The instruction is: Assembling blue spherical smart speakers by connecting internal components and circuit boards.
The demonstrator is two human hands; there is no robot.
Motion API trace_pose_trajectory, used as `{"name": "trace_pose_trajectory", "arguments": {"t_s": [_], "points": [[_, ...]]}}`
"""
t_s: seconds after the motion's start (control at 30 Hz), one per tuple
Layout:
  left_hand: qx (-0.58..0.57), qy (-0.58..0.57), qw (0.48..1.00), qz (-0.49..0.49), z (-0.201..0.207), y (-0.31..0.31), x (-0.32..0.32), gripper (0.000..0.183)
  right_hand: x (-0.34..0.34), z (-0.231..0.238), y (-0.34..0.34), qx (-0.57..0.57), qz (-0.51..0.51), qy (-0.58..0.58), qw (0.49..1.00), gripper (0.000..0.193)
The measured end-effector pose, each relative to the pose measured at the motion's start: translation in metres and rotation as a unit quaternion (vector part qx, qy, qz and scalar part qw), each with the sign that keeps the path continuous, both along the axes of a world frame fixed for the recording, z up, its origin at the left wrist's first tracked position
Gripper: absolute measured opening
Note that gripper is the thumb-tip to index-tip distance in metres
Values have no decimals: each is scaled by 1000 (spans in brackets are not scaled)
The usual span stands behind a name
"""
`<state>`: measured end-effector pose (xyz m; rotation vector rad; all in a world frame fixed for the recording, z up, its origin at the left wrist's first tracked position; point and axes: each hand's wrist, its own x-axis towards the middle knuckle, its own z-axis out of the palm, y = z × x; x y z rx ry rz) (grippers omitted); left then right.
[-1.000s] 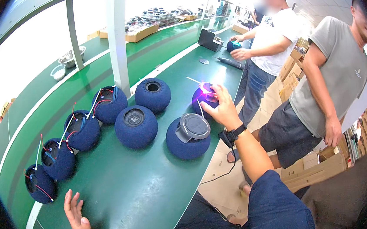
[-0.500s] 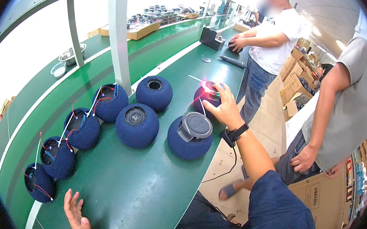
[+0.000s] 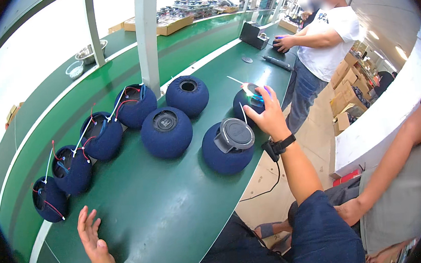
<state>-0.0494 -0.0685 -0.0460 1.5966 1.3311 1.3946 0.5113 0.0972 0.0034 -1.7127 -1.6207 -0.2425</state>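
Note:
My right hand (image 3: 270, 117), with a black band on its wrist, is curled against the right side of a dark blue round speaker (image 3: 241, 108). Coloured light glows on that speaker's top, and the fingers partly cover it. Just nearer stands another blue round speaker (image 3: 226, 156) with a grey disc-shaped part (image 3: 237, 133) tilted on top. My left hand (image 3: 96, 241) is held over the near left of the bench, fingers apart, holding nothing. Beyond it, several blue fabric-covered speaker shells (image 3: 102, 141) sit in a row, with red and blue wires and white ties sticking out.
Two more blue round speakers (image 3: 167, 138) stand mid-bench on the green worktop (image 3: 149, 227). A grey post (image 3: 148, 41) rises at the bench's far edge. Farther along are a black box (image 3: 253, 35) and a dark cylindrical tool (image 3: 277, 63). Two people stand to the right.
The view has shifted, so the bench contents appear farther right. Light on the speaker has turned from reddish to blue-green. My right hand stays against that speaker; my left remains apart from everything.

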Motion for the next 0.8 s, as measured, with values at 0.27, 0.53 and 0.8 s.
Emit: {"name": "trace_pose_trajectory", "arguments": {"t_s": [0.27, 0.53, 0.8], "points": [[-2, 5, 1000, -3, 2, 2, 2, 93, 5, -4, 3, 16, 4, -25, 1000, 72], [3, 7, 1000, 1, 0, 2, 1, 93, 6, -6, 4, 31, 5, -35, 999, 72], [8, 10, 1000, -2, 0, 3, 2, 92, 7, -6, 3, 17, 1, -26, 1000, 74]]}}
